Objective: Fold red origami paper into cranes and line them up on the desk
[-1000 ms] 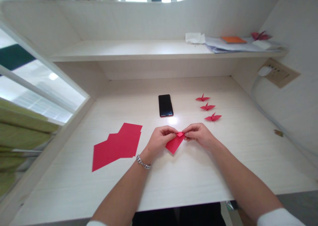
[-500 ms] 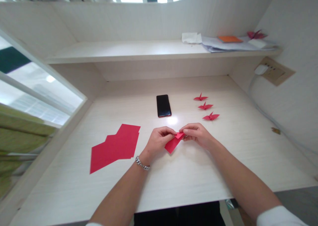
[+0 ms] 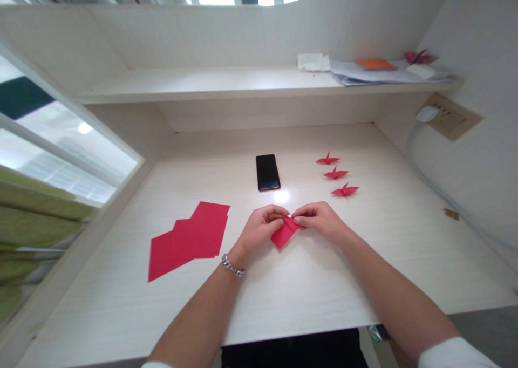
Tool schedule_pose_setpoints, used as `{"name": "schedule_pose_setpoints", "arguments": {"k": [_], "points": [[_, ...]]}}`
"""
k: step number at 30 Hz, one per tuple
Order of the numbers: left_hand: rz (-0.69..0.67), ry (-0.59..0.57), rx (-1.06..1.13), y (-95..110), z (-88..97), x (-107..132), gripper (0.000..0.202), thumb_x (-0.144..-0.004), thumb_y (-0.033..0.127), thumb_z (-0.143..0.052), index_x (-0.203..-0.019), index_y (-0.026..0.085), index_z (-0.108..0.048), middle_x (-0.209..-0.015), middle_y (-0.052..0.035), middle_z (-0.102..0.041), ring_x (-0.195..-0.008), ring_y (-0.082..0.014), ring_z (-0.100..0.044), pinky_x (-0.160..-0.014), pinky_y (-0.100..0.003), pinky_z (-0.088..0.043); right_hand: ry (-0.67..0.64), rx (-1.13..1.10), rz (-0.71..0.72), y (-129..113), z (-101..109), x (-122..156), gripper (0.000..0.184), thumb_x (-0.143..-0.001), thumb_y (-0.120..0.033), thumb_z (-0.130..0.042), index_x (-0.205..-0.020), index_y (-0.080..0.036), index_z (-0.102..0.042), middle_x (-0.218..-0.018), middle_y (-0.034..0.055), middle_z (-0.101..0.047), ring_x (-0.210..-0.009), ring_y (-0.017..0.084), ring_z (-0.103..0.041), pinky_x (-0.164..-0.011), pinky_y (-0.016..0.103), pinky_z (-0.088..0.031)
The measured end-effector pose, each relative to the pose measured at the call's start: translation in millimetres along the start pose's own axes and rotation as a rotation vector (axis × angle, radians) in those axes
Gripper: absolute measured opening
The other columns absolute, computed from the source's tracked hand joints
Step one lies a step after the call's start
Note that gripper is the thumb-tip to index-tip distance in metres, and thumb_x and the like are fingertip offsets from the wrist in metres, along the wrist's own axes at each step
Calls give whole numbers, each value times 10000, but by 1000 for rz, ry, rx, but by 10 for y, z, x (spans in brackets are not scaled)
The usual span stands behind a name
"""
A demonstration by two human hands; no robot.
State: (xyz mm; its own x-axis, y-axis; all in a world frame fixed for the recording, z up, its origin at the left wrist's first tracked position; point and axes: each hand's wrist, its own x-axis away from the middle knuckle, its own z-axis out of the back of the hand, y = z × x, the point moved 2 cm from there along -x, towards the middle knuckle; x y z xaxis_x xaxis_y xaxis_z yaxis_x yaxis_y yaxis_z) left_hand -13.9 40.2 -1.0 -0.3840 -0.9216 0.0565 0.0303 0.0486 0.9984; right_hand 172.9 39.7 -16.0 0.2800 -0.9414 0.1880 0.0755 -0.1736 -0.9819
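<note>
Between my hands is a small folded piece of red paper (image 3: pixel 283 235), its lower corner pointing toward me. My left hand (image 3: pixel 265 225), with a chain bracelet at the wrist, pinches its upper left edge. On the upper right, my right hand (image 3: pixel 321 219) grips the paper between thumb and fingers. Overlapping sheets of red paper (image 3: pixel 190 237) lie flat on the desk to the left. Three folded red paper cranes (image 3: pixel 335 174) stand in a column beyond my right hand.
A black phone (image 3: pixel 267 172) lies behind my hands. Above the desk (image 3: pixel 202 157) runs a shelf (image 3: pixel 202 82) bearing papers, an orange pad (image 3: pixel 376 64) and a larger red folded paper shape (image 3: pixel 420 57). A white plug (image 3: pixel 427 114) with a cable sits in the right wall socket.
The upper flap of the red paper now lies flatter, and the piece looks more compact. My right fingers have shifted slightly along its upper edge; both hands keep hold.
</note>
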Motion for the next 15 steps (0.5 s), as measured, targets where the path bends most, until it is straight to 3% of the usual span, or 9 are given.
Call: {"name": "schedule_pose_setpoints", "arguments": {"k": [4,9,15], "points": [[26,46,-28,27,-7,4,185,-737,111,-574,-889,139,-676,-875,-58,-709,-771,-154,-652,-668,-236,-500,24,71,15,-15,-1,6,218,-676,-279,-731,-847,-145,-756,-739,56,-735,-651,171,-648,-614,277,-495],[5,45,-31,-25,-58,7,197,-724,235,-706,-883,132,-653,-852,-75,-709,-767,-169,-662,-702,-270,-518,19,96,51,-20,-24,7,194,-687,-259,-718,-845,-151,-752,-773,56,-740,-705,183,-663,-652,280,-503],[-31,146,-22,-104,-12,-5,270,-697,269,-752,-906,140,-639,-825,-71,-707,-751,-168,-668,-671,-261,-519,55,16,48,-12,-43,6,280,-678,-312,-747,-895,-139,-709,-712,41,-710,-624,164,-647,-618,293,-522]]}}
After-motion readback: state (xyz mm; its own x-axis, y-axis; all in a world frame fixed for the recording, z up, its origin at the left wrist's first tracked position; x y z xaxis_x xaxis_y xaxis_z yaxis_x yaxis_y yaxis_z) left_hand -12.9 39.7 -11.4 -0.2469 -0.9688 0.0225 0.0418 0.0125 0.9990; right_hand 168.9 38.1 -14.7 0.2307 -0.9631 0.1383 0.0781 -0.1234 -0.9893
